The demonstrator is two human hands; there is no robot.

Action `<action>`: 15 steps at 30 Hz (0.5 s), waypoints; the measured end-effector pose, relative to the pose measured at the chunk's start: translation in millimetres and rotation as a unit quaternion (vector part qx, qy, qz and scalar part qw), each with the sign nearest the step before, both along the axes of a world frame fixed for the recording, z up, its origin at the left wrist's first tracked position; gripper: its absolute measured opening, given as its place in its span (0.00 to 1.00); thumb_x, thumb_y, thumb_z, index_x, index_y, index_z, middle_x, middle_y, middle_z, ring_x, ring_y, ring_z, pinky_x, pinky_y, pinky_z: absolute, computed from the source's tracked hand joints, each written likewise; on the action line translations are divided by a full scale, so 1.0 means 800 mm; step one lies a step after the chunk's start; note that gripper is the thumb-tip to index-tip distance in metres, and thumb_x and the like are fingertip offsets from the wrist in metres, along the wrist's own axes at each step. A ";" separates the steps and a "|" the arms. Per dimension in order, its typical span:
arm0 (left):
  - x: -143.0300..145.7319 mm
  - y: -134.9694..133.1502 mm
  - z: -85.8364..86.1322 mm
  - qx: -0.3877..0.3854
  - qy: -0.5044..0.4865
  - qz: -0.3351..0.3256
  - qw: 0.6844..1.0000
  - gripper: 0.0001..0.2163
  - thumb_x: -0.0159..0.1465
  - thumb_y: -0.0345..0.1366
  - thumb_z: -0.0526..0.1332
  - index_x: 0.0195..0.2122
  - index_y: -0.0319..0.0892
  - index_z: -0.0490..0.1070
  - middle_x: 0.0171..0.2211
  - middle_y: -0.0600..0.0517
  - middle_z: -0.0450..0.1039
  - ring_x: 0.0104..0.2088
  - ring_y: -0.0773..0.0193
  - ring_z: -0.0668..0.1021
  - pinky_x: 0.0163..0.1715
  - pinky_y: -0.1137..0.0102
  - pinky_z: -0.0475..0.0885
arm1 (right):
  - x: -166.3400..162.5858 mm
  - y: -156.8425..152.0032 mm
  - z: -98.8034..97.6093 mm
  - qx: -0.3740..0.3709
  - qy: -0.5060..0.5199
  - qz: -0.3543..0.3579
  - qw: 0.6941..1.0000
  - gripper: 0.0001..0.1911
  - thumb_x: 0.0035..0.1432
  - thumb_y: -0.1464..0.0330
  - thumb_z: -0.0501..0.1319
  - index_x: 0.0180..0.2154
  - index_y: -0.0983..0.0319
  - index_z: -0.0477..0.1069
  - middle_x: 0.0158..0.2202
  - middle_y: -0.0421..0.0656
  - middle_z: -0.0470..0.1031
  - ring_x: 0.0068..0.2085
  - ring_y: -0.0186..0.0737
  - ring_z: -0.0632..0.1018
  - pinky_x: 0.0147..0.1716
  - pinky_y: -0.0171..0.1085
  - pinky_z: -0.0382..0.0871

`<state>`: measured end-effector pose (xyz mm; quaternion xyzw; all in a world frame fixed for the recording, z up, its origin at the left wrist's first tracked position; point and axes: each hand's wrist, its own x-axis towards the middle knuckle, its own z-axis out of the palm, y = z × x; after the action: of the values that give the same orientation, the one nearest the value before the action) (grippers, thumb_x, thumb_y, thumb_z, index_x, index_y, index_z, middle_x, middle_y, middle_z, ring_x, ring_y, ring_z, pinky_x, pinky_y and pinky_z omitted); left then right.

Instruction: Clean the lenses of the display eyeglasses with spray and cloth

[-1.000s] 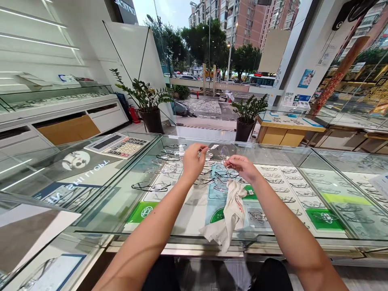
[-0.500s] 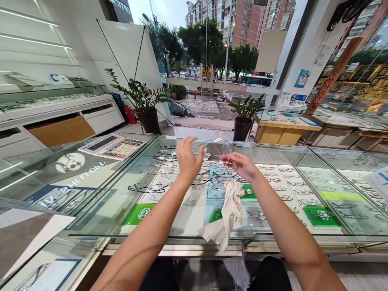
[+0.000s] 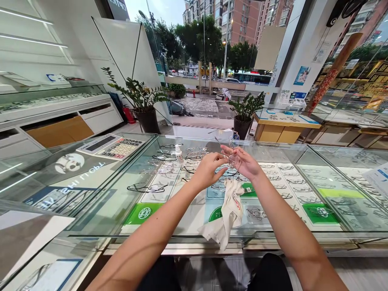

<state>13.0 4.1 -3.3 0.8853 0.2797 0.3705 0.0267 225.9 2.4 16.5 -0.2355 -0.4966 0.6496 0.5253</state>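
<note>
My right hand (image 3: pixel 247 163) holds a pair of thin-rimmed eyeglasses (image 3: pixel 233 160) above the glass counter, its fingers closed on the frame. Close beside them is my left hand (image 3: pixel 210 169), its thumb apart from the fingers and its fingertips at the glasses; whether they touch is hard to make out. A small white spray bottle (image 3: pixel 178 154) stands upright on the counter to the left. Below my right hand, a crumpled pale cloth (image 3: pixel 232 204) lies on the glass and hangs over the near edge.
Several eyeglasses, including a dark pair (image 3: pixel 147 187), lie around the glass display counter (image 3: pixel 182 233). A large calculator (image 3: pixel 111 146) rests at the left. Potted plants (image 3: pixel 147 121) stand beyond the counter, before the shop window.
My left hand has moved right and down to the eyeglasses, revealing the spray bottle where it was. My right hand stays near the same spot, with the eyeglasses turned somewhat.
</note>
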 end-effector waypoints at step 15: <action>-0.006 0.007 -0.003 0.038 -0.088 0.076 0.993 0.10 0.75 0.40 0.60 0.44 0.45 0.81 0.41 0.47 0.82 0.43 0.55 0.80 0.43 0.61 0.67 | 0.004 0.000 0.000 0.036 0.047 0.010 0.998 0.12 0.58 0.58 0.74 0.35 0.54 0.75 0.63 0.41 0.79 0.67 0.48 0.76 0.72 0.55 0.62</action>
<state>8.0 9.9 -5.7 0.8259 0.3288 0.4579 -0.0109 228.7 2.1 16.7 -0.1807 -0.4967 0.6472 0.5493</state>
